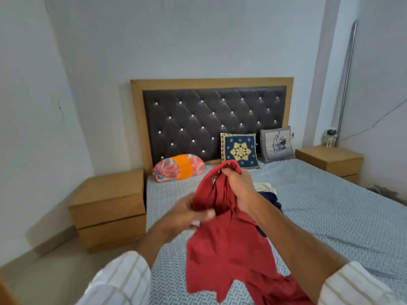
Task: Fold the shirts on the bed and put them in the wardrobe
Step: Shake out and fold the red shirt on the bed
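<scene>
A red shirt (pixel 226 245) hangs over the near middle of the bed (pixel 330 208), held up by both hands with its lower part trailing down onto the sheet at the near edge. The right hand (pixel 240 186) has its fingers curled tight round a bunched upper part of the cloth, lifting it highest. The left hand (pixel 187 214), lower and to the left, is blurred; its fingers appear to close on a fold at the shirt's left side. Striped white sleeves (pixel 123 280) cover both upper arms.

Just behind the right forearm, on the sheet, lie a dark blue garment (pixel 272 200) and a cream one (pixel 265 187), touching each other and largely hidden.

Farther off, against the padded dark headboard (pixel 211 119), sit a pink and orange bolster (pixel 178 167) on the left, a blue cushion with a gold star (pixel 240 150) in the middle and a grey cushion (pixel 276 144) on the right. A wooden nightstand (pixel 108 208) stands left of the bed, and another nightstand on the far right (pixel 330 159) carries a small astronaut figure (pixel 329 137).
</scene>
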